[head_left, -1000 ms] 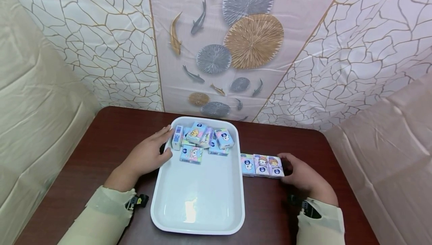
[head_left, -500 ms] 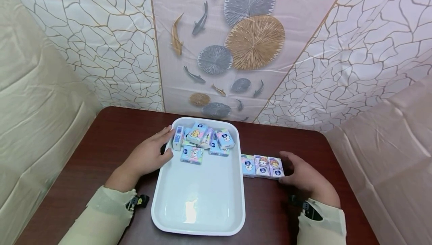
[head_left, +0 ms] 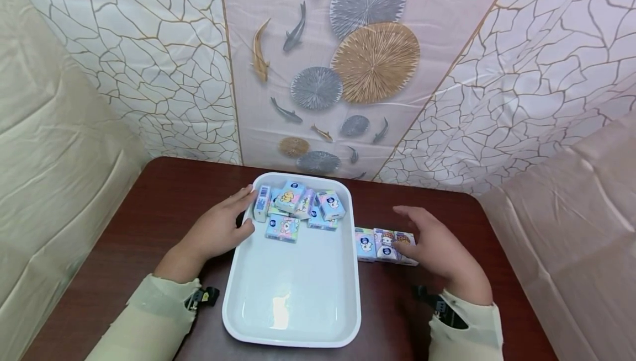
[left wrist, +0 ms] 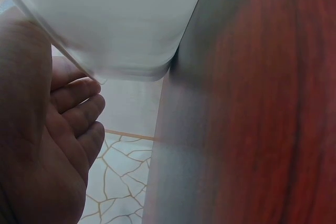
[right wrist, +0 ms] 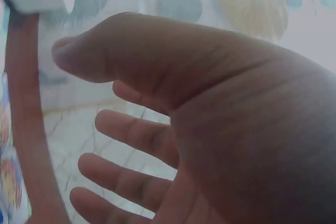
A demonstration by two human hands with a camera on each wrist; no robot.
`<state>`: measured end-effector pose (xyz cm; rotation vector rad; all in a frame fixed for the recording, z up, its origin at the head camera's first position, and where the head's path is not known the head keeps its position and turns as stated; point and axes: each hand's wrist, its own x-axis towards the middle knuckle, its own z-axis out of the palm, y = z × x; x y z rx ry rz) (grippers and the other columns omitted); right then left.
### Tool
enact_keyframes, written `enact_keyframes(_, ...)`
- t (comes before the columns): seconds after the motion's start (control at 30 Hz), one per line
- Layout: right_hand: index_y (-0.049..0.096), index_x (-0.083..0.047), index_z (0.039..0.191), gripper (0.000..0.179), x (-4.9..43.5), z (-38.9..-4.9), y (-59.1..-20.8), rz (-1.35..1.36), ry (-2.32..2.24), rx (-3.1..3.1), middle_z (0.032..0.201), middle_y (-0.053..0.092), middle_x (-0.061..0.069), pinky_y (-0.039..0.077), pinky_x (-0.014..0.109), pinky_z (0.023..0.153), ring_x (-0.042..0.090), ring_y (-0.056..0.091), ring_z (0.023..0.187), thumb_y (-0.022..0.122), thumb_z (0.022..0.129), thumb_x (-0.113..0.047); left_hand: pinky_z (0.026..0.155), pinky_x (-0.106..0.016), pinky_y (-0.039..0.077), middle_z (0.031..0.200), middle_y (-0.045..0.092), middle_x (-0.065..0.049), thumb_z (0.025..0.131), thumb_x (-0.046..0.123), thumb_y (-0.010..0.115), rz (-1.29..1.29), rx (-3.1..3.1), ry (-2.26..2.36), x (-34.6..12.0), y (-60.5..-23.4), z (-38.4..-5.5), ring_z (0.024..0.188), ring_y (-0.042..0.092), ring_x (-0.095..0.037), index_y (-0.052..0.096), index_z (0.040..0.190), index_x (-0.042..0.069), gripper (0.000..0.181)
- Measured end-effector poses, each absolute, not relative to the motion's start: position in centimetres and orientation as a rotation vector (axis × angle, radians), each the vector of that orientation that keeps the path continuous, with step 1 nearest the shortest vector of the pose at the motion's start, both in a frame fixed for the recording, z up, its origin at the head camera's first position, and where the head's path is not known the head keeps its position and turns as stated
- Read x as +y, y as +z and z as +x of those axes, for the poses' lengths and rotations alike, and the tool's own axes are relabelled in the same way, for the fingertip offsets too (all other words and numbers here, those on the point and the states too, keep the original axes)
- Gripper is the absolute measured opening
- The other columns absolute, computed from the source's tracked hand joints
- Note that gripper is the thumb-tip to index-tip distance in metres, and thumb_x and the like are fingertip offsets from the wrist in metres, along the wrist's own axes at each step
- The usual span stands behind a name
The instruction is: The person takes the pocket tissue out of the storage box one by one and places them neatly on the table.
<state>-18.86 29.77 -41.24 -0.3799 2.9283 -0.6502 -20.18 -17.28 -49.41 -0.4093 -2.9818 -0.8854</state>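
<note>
A white tray (head_left: pixel 290 295) lies on the dark wood table, with several small pastel cartoon-print packs (head_left: pixel 282 227) heaped at its far end. My left hand (head_left: pixel 213 228) rests at the tray's left rim, thumb and fingers spread along it; in the left wrist view the fingertips lie right at the rim. Just right of the tray, three similar packs form a row: a blue one (head_left: pixel 365 244), a purple one (head_left: pixel 385 237) and another purple one (head_left: pixel 406 237). My right hand (head_left: pixel 442 248) hovers over the row's right end, fingers apart, partly hiding the rightmost pack.
The brown table (head_left: pixel 124 239) has a back edge against a patterned cloth backdrop (head_left: pixel 318 101). Beige cloth walls (head_left: pixel 64 129) stand on both sides. A wrist camera strap (head_left: pixel 201 297) sits on the left sleeve, another (head_left: pixel 449 312) on the right.
My right hand has lifted off the right end of the pack row and moved left over it. The left hand, tray and packs stay where they were.
</note>
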Motion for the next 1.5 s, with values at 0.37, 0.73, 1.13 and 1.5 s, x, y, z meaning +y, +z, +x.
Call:
enact_keyframes(0.37,0.053,-0.023,0.152,0.071,24.6,-19.9,-40.0,-0.604,-0.726,2.933,0.152,0.053,0.001,0.059,0.053,0.099,0.034,0.061,0.13,0.084,0.089,-0.029,0.115,-0.057,0.047,0.176,0.024,-0.002,0.1,0.037,0.06,-0.417,-2.985,-0.879,-17.4,-49.4,-20.2,0.159,0.033,-0.029,0.033,0.166,0.021,0.073)
enact_keyframes(0.73,0.054,-0.018,0.151,0.074,20.4,-21.5,-39.9,-0.665,-0.712,2.911,0.149,0.055,0.003,0.061,0.047,0.097,0.031,0.063,0.125,0.086,0.086,-0.027,0.115,-0.058,0.046,0.176,0.025,-0.003,0.1,0.038,0.059,-0.415,-2.992,-0.871,-17.3,-49.4,-20.3,0.159,0.034,-0.03,0.033,0.166,0.021,0.074)
enact_keyframes(1.13,0.053,-0.02,0.15,0.072,17.4,-22.9,-40.8,-0.689,-0.708,2.901,0.15,0.054,0.001,0.063,0.045,0.093,0.029,0.065,0.125,0.086,0.087,-0.032,0.117,-0.057,0.045,0.175,0.025,-0.002,0.099,0.038,0.059,-0.413,-2.99,-0.874,-17.3,-49.5,-20.4,0.158,0.034,-0.029,0.034,0.166,0.021,0.074)
enact_keyframes(1.5,0.052,-0.019,0.153,0.073,15.2,-24.1,-41.3,-0.732,-0.677,2.871,0.156,0.051,0.004,0.058,0.048,0.102,0.029,0.062,0.128,0.084,0.088,-0.032,0.117,-0.058,0.044,0.175,0.027,-0.004,0.099,0.038,0.06,-0.403,-2.99,-0.877,-17.3,-49.5,-20.3,0.158,0.034,-0.03,0.034,0.166,0.02,0.074)
